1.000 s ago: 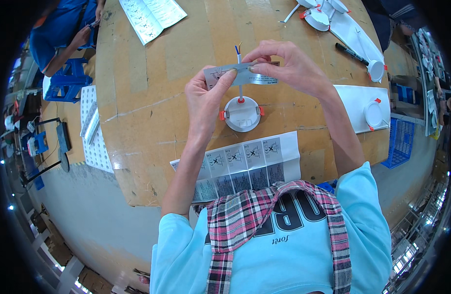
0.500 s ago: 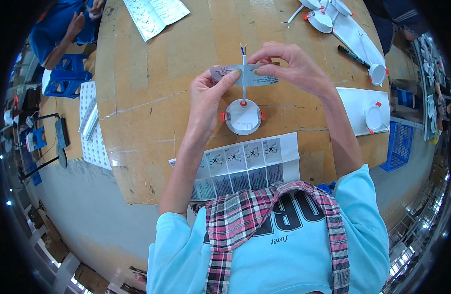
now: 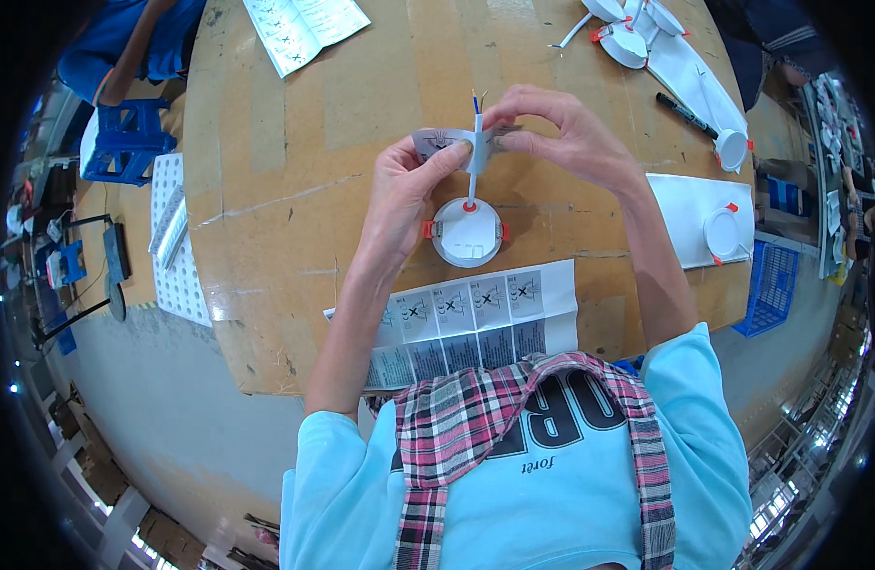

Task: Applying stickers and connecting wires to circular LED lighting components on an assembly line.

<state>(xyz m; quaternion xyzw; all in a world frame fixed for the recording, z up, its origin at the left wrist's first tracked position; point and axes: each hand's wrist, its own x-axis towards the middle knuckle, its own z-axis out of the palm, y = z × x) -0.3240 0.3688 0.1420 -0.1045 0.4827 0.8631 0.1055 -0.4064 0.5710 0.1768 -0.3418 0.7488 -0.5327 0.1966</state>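
Note:
A round white downlight point(image 3: 467, 234) with red-tipped side clips lies on the table in front of me. Its white cable point(image 3: 473, 185) runs away from me and ends in bare coloured wires. Around that cable a silver-grey label point(image 3: 481, 152) is bent, its two ends standing out to either side. My left hand point(image 3: 409, 180) pinches the label's left part between thumb and fingers, close against the cable. My right hand point(image 3: 563, 135) pinches the right end, its index finger by the cable's tip. Nearer to me lies a sheet of printed labels point(image 3: 475, 318), partly under my left forearm.
More downlights point(image 3: 623, 46) lie in a group at the far right on white sheets. Below them are a black marker point(image 3: 684, 112) and another downlight point(image 3: 722, 231). A folded leaflet point(image 3: 304, 30) lies far left. Beyond the left edge, a person sits near a blue stool point(image 3: 129, 141).
The label, nearly flat across the cable before, now curves around it. My right hand has turned its end away from me. The view has shifted slightly.

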